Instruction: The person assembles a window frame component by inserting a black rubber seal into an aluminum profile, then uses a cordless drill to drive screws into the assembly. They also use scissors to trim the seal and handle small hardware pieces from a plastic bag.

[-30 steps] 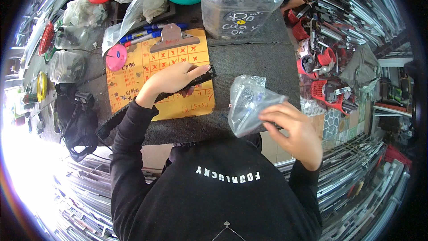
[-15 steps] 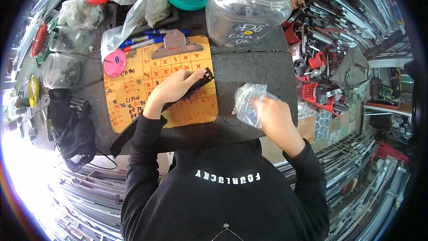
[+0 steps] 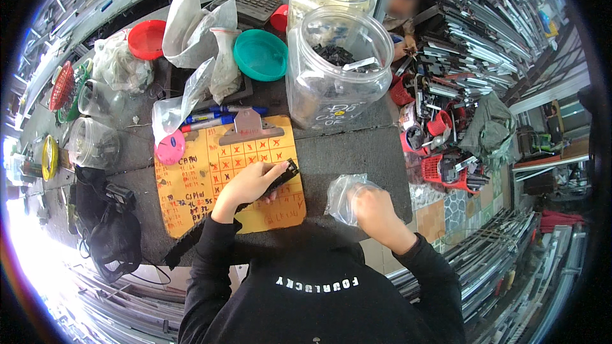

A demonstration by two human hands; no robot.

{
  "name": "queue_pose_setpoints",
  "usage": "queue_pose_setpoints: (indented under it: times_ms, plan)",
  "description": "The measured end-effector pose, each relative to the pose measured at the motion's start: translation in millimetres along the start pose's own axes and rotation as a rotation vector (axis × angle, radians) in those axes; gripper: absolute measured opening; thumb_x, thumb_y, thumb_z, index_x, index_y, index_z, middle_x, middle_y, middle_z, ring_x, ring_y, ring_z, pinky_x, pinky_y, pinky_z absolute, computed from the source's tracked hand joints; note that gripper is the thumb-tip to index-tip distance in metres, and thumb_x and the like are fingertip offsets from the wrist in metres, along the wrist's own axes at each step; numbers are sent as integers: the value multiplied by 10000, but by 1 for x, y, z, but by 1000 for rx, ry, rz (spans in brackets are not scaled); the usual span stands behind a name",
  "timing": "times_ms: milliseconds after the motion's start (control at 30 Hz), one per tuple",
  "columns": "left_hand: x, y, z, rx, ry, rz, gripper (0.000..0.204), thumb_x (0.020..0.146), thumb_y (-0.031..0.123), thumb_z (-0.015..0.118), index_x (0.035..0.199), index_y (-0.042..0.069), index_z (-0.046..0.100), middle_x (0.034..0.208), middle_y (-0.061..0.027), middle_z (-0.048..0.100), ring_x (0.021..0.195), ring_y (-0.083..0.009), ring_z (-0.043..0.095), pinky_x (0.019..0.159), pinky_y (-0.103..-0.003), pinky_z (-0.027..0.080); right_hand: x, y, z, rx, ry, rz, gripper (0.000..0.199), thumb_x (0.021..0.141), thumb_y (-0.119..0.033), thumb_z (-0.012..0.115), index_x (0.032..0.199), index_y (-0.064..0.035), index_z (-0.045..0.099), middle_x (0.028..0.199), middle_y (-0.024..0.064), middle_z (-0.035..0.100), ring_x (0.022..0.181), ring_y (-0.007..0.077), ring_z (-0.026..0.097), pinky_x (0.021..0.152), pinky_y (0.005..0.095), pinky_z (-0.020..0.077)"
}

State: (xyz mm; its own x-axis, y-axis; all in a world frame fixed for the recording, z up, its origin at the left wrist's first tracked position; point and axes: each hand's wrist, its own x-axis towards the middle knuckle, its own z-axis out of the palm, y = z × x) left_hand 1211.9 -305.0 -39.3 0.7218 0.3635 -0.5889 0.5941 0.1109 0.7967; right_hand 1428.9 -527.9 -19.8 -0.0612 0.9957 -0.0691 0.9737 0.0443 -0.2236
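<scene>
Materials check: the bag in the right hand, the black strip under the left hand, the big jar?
Bag: thin clear plastic film, glossy and crinkled, held by the right hand.
Black strip: looks like matte black moulded plastic, under the left hand; could be rubber, too small to tell.
Big jar: clear rigid plastic by the look, with bright glare and its contents showing through.

We see the right hand [image 3: 373,211] bring the clear plastic bag [image 3: 342,196] down from in front of the chest to the dark tabletop [image 3: 357,153], just right of the orange clipboard [image 3: 191,185], the bag now lying flatter.
</scene>
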Motion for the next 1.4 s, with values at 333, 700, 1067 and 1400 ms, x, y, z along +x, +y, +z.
queue_pose_setpoints:
  times_ms: [333, 700, 1067, 1400]
  plan:
    - [2, -6, 2, -18, 16, 29, 637, 1061, 524, 434, 806, -14, 660, 599, -48, 620, 530, -131, 605, 564, -281, 494, 0, -7, 12, -76, 151, 50, 172, 789, -99, 641, 946, -29, 624, 767, 124, 644, 659, 303, 669, 562, 413, 532]
    - [1, -5, 2, -30, 1, 46, 588, 1072, 482, 437, 834, -15, 643, 624, -40, 615, 552, -123, 605, 544, -268, 503, 1, -8, 15, -92, 31, 23, 174, 714, -85, 690, 872, -15, 666, 864, 144, 645, 749, 297, 687, 623, 394, 556]
    - [3, -7, 2, -30, 11, 35, 620, 1071, 495, 426, 823, -24, 660, 605, -44, 620, 531, -124, 611, 542, -267, 505, -5, -13, 13, 20, 169, 90, 252, 775, -88, 647, 993, 30, 601, 853, 170, 633, 747, 334, 665, 621, 423, 534]
    - [1, -6, 3, -23, 31, 41, 631, 1056, 514, 456, 825, -35, 667, 599, -52, 625, 533, -128, 618, 541, -269, 501, 4, -7, 11, -79, 34, -55, 215, 761, -83, 656, 959, -4, 624, 903, 154, 631, 819, 313, 672, 663, 420, 555]
